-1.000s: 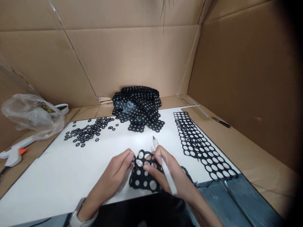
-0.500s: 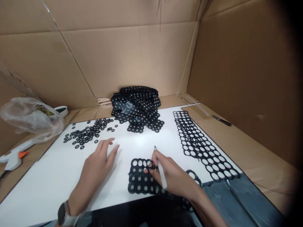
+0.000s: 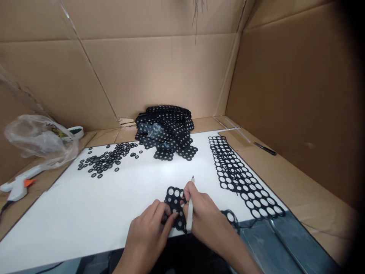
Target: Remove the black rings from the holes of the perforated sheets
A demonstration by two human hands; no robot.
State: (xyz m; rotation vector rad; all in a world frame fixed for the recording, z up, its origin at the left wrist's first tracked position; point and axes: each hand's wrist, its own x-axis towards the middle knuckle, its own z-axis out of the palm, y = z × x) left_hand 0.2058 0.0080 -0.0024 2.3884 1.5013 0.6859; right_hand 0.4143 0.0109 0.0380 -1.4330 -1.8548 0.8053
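Observation:
A small black piece of joined rings lies at the near edge of the white board; some rings are filled with grey discs, while those along its far edge show white. My left hand pinches its left side between thumb and fingers. In my right hand is a white pen-like tool, its dark tip pointing away from me. The fingertips of that hand also touch the piece's right side, and what they grip there is partly hidden. Behind the right wrist, more black rings show.
Loose black discs are scattered at back left. A dotted black heap stands at the back, and a long ring sheet at right. Around the board are a glue gun, plastic bag, white tub and black-handled tool.
My left hand has moved right from over the bare board and closed on the ring piece. That piece now looks bunched and sits further right. The right hand still holds the white tool, now more upright.

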